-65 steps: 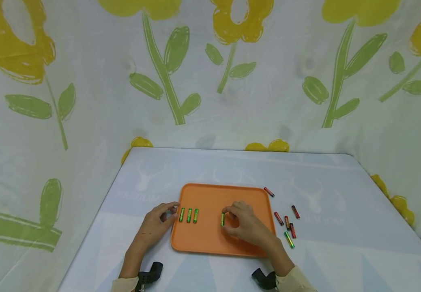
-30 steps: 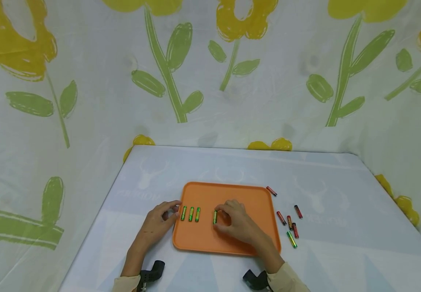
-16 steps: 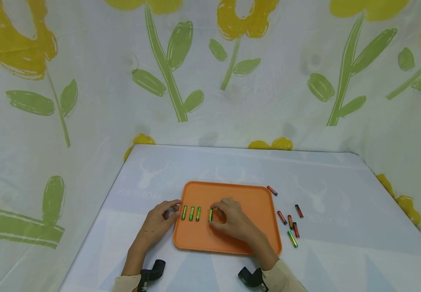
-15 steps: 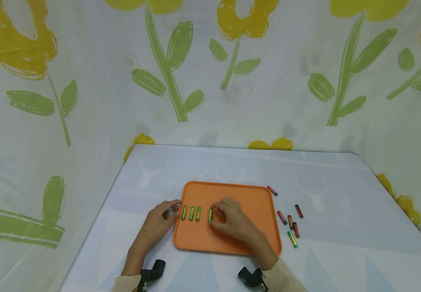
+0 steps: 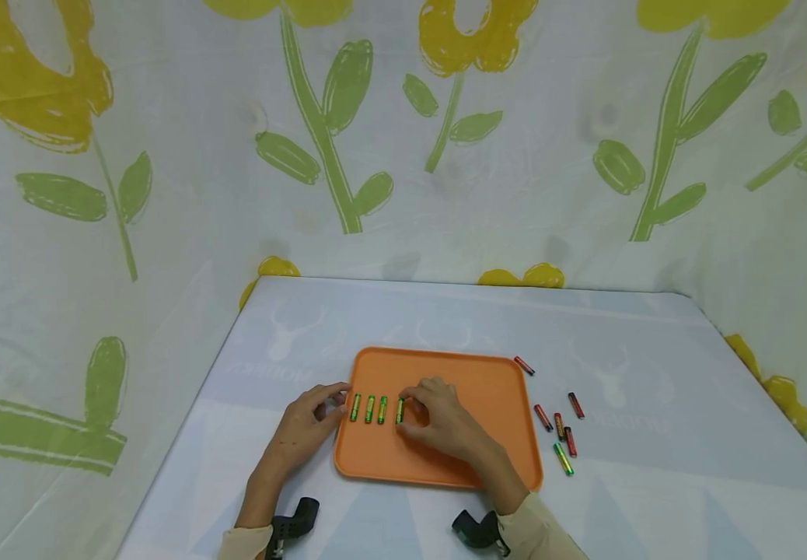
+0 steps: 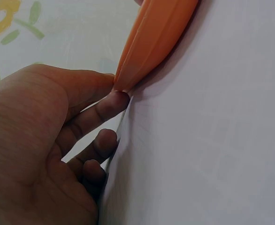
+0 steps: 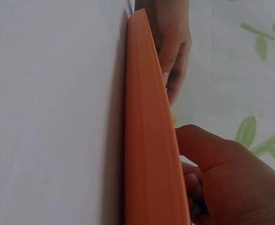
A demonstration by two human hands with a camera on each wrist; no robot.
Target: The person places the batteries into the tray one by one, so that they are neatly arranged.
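An orange tray (image 5: 445,459) lies on the table. Its left rim is between the thumb and index finger of my left hand (image 5: 302,428), which pinches it; the left wrist view shows the thumb on the rim and a fingertip under it. Three green batteries (image 5: 369,409) stand in a row of parallel lengths near the tray's left side. Just right of them my right hand (image 5: 445,420) pinches a further green battery (image 5: 400,410) by its two ends, low over the tray. In the right wrist view the tray's wall (image 7: 149,140) hides that battery.
Right of the tray, several red batteries (image 5: 543,418) are scattered on the table (image 5: 627,467), one by the tray's upper right corner. A loose green battery (image 5: 563,459) lies nearest the front. A flower-printed curtain (image 5: 501,187) hangs behind the table.
My right hand has moved left across the tray with the green battery, closer to the row of three. My left hand has stayed at the tray's left rim.
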